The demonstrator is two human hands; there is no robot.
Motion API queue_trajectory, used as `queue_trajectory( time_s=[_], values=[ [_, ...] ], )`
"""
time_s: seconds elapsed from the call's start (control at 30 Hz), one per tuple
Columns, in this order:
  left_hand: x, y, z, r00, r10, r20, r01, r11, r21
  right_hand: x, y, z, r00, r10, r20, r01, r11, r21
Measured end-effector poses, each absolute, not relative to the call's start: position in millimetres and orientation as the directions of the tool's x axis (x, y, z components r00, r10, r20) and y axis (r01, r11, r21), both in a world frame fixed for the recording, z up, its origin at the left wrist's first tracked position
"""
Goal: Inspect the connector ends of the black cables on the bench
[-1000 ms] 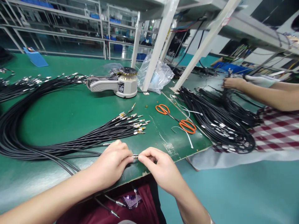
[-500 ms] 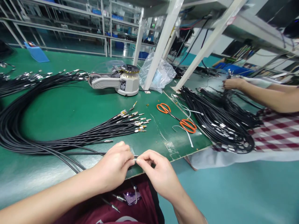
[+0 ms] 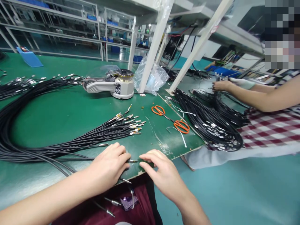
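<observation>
My left hand (image 3: 107,165) lies curled over a thin black cable (image 3: 110,159) at the table's near edge, and the cable's metal tip (image 3: 132,161) pokes out past my fingers. My right hand (image 3: 161,170) sits just to the right of that tip, fingers apart, holding nothing. Behind them a fan of black cables ends in metal terminals (image 3: 131,126). A large looped cable bundle (image 3: 35,147) curves away to the left under my left forearm.
A beige tape dispenser (image 3: 117,87) and a plastic bag (image 3: 150,78) stand on the green mat, near orange-handled scissors (image 3: 181,126). A co-worker's hand (image 3: 221,85) works in another black cable pile (image 3: 211,125) at right. Cable ends hang over the edge (image 3: 107,204).
My right hand has let go of the metal tip and moved right, its fingers now apart. My left hand stays near the tip. The whole view has shifted slightly.
</observation>
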State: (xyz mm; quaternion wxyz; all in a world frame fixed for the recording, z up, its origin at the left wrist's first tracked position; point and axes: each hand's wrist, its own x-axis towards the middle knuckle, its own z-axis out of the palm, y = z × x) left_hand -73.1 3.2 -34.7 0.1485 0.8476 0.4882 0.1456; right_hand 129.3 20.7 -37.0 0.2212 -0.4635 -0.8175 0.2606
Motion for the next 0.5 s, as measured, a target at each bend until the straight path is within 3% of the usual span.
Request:
queue_trajectory(
  time_s=[0.1,0.27,0.5],
  values=[
    [-66.4,8.3,-47.2,0.479,0.869,0.126,0.787,-0.489,0.377,122.4,29.3,-43.3,-0.501,0.853,0.144,0.652,0.482,-0.586],
    [-65.4,7.0,-43.5,0.411,0.908,0.087,0.733,-0.385,0.561,118.1,31.0,-35.2,-0.46,0.888,-0.005,0.597,0.305,-0.742],
    [-67.4,6.7,-31.5,0.459,0.889,-0.004,0.713,-0.365,0.599,114.1,27.1,-28.4,-0.438,0.893,-0.108,0.52,0.153,-0.84]
  ],
)
